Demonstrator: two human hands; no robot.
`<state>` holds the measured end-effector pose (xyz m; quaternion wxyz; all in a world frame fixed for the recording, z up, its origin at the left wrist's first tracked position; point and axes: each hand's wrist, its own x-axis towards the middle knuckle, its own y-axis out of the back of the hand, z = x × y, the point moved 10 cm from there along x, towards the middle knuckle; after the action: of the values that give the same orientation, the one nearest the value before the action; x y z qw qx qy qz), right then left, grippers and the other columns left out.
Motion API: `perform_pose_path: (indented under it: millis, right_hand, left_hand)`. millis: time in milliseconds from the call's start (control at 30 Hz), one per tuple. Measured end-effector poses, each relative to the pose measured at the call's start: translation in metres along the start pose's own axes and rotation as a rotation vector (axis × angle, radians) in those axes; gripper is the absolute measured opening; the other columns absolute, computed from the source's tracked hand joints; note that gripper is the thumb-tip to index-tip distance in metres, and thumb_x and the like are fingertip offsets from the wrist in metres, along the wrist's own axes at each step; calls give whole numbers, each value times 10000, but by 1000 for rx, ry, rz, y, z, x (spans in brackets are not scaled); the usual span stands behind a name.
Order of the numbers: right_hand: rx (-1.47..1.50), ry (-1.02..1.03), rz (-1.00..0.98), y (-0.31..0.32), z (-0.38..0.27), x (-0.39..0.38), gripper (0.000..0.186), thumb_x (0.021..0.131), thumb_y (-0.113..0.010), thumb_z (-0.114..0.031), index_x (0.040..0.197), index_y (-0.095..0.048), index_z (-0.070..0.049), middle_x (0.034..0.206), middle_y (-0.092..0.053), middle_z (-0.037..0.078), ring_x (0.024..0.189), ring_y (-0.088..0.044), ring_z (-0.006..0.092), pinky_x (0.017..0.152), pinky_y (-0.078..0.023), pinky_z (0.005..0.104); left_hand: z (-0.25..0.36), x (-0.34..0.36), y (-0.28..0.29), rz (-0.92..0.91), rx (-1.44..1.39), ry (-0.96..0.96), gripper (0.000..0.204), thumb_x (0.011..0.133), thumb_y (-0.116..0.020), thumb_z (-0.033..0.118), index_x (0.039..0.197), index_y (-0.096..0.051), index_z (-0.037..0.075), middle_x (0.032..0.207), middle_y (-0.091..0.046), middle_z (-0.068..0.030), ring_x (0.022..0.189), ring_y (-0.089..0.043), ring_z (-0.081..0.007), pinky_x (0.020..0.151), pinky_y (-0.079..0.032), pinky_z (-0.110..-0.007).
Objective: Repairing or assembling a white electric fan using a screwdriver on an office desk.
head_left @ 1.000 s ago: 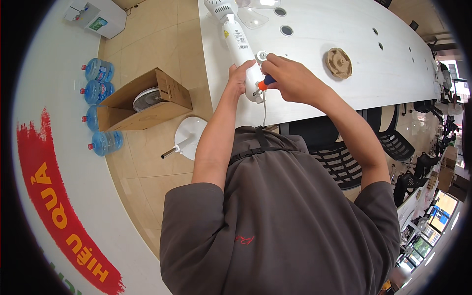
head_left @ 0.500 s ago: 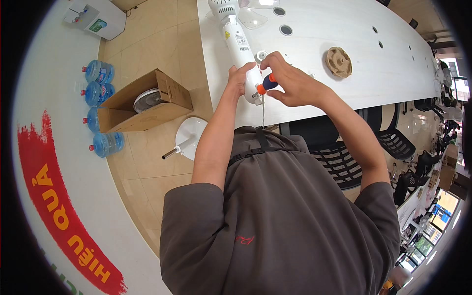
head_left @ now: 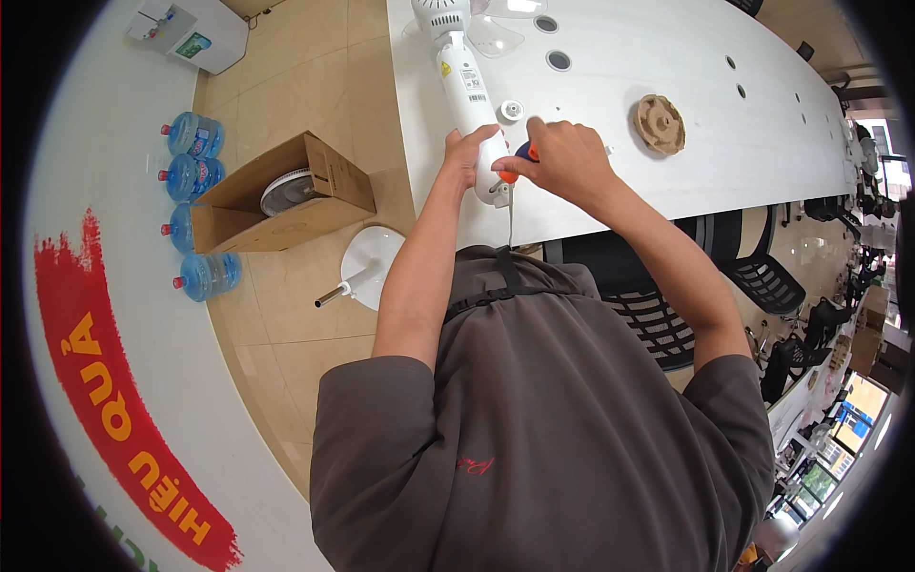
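Observation:
A white electric fan body [head_left: 465, 84] lies on the white table, its motor housing [head_left: 440, 17] at the far end and clear blades [head_left: 496, 36] beside that. My left hand [head_left: 467, 154] is closed around the fan's near end. In my right hand [head_left: 570, 162] is a screwdriver [head_left: 509, 175] with an orange and dark blue handle, held over the same near end. Its tip cannot be made out. A grey cord [head_left: 511, 214] runs from the fan over the table's near edge. Just right of the fan sits a small round white part [head_left: 512, 111].
A moulded brown cardboard piece [head_left: 659, 126] lies on the table to the right. Black mesh chairs [head_left: 648, 315] stand along the near edge. On the floor at left are an open carton [head_left: 334, 181], a round white base with a metal tube [head_left: 367, 272] and several water bottles [head_left: 195, 176].
My right hand has turned on the screwdriver handle, its fingers now curled over the top. My left hand keeps its hold on the fan. The whole view has shifted slightly.

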<state>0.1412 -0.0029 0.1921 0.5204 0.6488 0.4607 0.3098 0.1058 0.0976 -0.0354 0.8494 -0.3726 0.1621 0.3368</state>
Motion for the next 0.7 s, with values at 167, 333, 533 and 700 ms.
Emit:
perform_pose_path:
  millis: [167, 333, 533, 700]
  right_hand:
    - [162, 180, 202, 22, -2, -9, 586, 863, -761, -462, 1161, -522, -19, 1020, -617, 141, 773, -685, 313, 667, -548, 397]
    - [392, 350, -72, 12, -4, -12, 465, 818, -799, -97, 1161, -492, -31, 1091, -566, 119, 908, -651, 323, 748, -531, 414]
    - [265, 331, -9, 16, -2, -8, 289, 781, -807, -69, 943, -579, 8, 892, -632, 136, 811, -662, 335, 691, -528, 415]
    - [38, 172, 0, 6, -4, 2, 333, 821, -782, -303, 879, -630, -12, 751, -656, 139, 678, -681, 328, 569, -518, 398]
  left_hand:
    - [1, 0, -8, -49, -7, -10, 375, 834, -739, 60, 1134, -562, -80, 909, -669, -189, 732, -713, -292, 617, -624, -426]
    - [3, -2, -8, -7, -19, 12, 411, 831, -753, 67, 1155, -556, -93, 907, -672, -201, 743, -717, -308, 617, -630, -450]
    - [2, 5, -11, -42, -4, 19, 437, 835, -755, 90, 1186, -552, -73, 1000, -669, -186, 831, -719, -302, 689, -646, -452]
    - [-2, 4, -3, -6, -34, 13, 357, 844, -730, 54, 1129, -574, -97, 912, -676, -207, 743, -711, -308, 621, -626, -453]
